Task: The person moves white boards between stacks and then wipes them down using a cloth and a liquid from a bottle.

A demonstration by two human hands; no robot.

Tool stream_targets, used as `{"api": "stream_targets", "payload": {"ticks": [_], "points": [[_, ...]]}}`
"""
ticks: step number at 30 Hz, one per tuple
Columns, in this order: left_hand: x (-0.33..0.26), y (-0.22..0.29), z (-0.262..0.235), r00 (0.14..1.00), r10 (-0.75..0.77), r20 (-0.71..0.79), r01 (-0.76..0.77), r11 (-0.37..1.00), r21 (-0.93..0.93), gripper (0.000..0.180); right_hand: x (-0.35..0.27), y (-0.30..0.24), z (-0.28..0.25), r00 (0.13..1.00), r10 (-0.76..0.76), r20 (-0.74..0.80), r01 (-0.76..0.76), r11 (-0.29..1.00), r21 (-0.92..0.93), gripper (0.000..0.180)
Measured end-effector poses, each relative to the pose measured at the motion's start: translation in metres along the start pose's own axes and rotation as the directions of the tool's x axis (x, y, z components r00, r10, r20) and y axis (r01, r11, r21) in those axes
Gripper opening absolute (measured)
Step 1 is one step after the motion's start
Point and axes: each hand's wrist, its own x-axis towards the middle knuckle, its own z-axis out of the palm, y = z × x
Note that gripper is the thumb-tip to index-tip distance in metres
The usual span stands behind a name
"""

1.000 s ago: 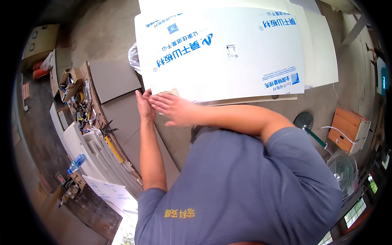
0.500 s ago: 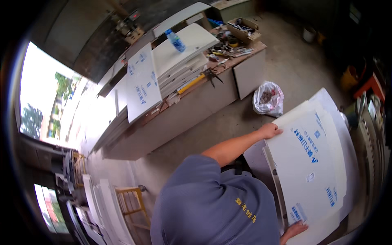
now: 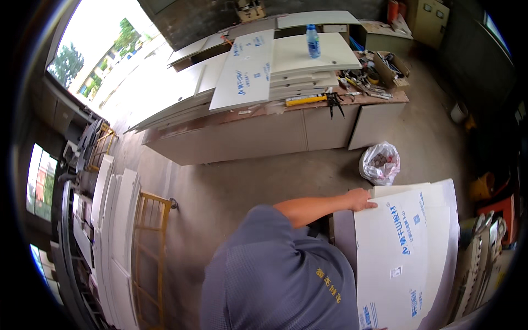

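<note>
A large white panel (image 3: 404, 258) with blue print on its protective film lies on a stack of similar panels (image 3: 446, 220) at the right. My left hand (image 3: 360, 199) reaches across from my grey-shirted body and grips the near upper corner of that top panel. The arm is stretched out straight. My right hand is out of the picture, below the lower edge.
A long workbench (image 3: 275, 137) carries stacked white panels (image 3: 245, 71), a blue bottle (image 3: 312, 41), a yellow level (image 3: 305, 100) and scattered tools. A white bag of rubbish (image 3: 379, 163) sits on the concrete floor. A yellow frame (image 3: 147, 242) and upright panels (image 3: 113, 231) stand at the left.
The view has swung round, so the bench is now at the top. A second ago both hands were on the panel's edge; half a second ago the right hand showed at its lower edge, now it is out of frame.
</note>
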Motion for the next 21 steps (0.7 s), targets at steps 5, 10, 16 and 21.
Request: {"api": "stream_targets", "payload": {"ticks": [5, 10, 16, 21], "points": [[-0.025, -0.028, -0.056, 0.975, 0.140, -0.173, -0.158, 0.983, -0.097, 0.063, -0.026, -0.067, 0.019, 0.979, -0.133, -0.152, 0.140, 0.989, 0.038, 0.060], [-0.025, -0.026, -0.260, 0.941, 0.152, -0.303, -0.247, 0.919, -0.306, 0.061, -0.127, -0.231, 0.093, 0.836, -0.425, -0.348, 0.511, 0.834, 0.209, 0.058], [0.031, -0.133, -0.580, 0.732, 0.361, -0.578, -0.561, 0.800, -0.211, 0.046, -0.275, -0.447, 0.224, 0.396, -0.727, -0.561, 0.918, 0.312, 0.244, 0.057], [-0.045, -0.372, -0.739, 0.654, -0.130, -0.745, -0.141, 0.947, -0.290, 0.065, -0.372, -0.577, 0.296, -0.036, -0.770, -0.637, 0.986, -0.129, 0.101, 0.057]]}}
